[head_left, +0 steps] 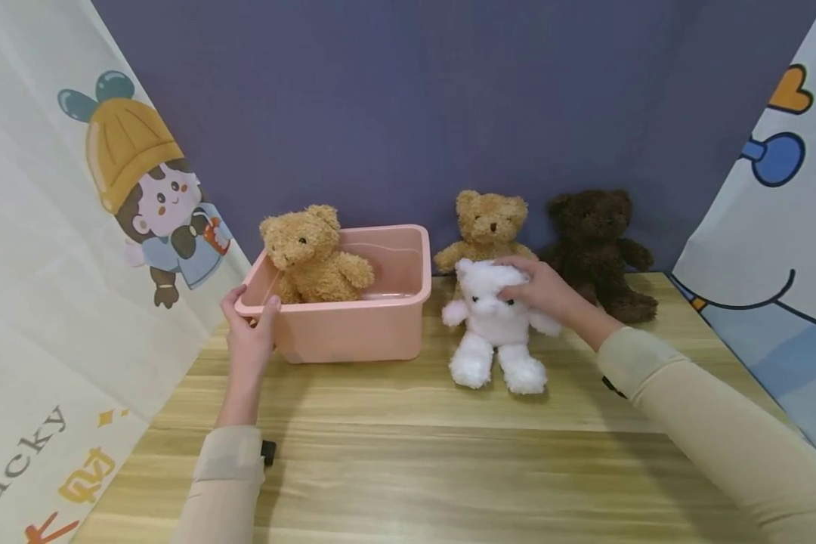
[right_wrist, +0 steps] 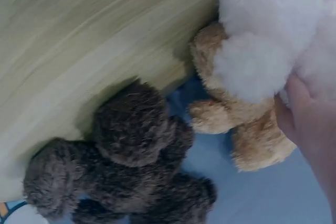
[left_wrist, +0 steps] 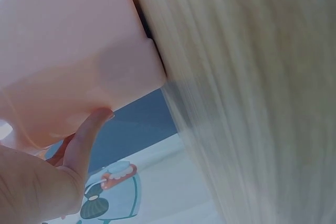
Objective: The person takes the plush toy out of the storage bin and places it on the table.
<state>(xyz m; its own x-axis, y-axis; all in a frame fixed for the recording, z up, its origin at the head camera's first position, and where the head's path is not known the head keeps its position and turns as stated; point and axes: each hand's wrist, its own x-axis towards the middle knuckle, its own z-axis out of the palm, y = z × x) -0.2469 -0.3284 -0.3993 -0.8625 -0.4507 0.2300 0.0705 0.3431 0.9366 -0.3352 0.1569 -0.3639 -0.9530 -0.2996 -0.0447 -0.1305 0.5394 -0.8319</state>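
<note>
Backdrop (head_left: pixel 408 113) of plain slate blue rises behind a wood-grain table (head_left: pixel 408 483), while a pale printed left panel (head_left: pixel 34 189) and a pale printed right panel (head_left: pixel 755 242) slant in at the sides. On the tabletop, left of centre, is a pink bin (head_left: pixel 353 332), a tan bear (head_left: pixel 306 253) inside; the left hand (head_left: pixel 250 332) grips its left front corner. Rightward, a dark brown bear (head_left: pixel 595 242) and second tan bear (head_left: pixel 492 219) sit against the backdrop. Before the latter, the white bear (head_left: pixel 496 329) is upright, its head grasped by the right hand (head_left: pixel 540 285).
</note>
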